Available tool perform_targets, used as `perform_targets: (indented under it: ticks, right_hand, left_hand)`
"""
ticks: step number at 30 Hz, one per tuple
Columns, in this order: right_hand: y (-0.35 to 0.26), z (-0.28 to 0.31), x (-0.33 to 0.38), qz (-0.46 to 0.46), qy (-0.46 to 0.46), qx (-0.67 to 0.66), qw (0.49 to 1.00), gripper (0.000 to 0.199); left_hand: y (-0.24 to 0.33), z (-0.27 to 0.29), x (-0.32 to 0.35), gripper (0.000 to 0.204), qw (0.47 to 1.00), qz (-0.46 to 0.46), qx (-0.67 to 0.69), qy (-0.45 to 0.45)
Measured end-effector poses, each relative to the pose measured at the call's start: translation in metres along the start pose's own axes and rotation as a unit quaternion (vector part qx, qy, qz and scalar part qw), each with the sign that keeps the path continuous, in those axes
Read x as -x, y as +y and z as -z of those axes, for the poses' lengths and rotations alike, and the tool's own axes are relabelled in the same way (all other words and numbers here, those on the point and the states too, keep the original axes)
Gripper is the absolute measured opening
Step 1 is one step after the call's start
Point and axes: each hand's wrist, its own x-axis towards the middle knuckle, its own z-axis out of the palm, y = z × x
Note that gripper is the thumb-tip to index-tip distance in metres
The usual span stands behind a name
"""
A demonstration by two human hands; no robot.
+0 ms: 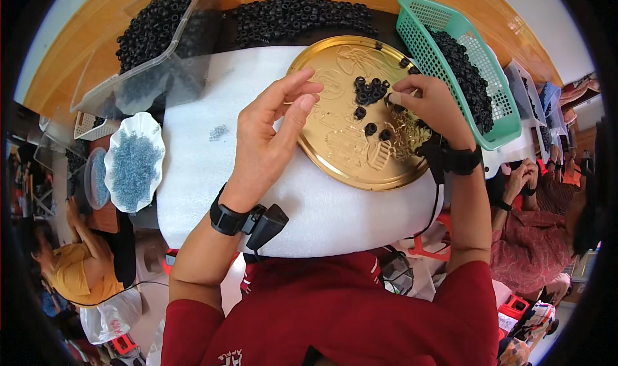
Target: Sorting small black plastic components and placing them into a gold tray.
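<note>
On the gold tray [341, 118], black rings [371, 92] are lying loose; the right hand [434, 102] is curling beside them, whether gripping one I cannot tell; the left hand [273, 121] is hovering open; a dangling wrist gadget [432, 157] could be knocking rings astray.

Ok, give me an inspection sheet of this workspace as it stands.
Surface: white sheet, pale bits lying on it
Job's things: black rings on gold tray
Clutter: clear bin and green basket, both with more rings; white dish of bluish beads
Left hand: open at tray's left edge, nothing seen in it
Right hand: fingers bent over tray; grip unclear
Cables: black cord below right wrist
Surroundings: person in yellow left, person in patterned red right
</note>
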Motion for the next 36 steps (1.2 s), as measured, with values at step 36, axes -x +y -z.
perform_targets:
  ticks: [36]
  right_hand:
    - [-0.145,-0.072,-0.026,0.133,-0.126,-0.234,0.955,0.022]
  left_hand:
    - [0.047,0.065,0.005,0.025,0.981,0.0,0.186,0.061]
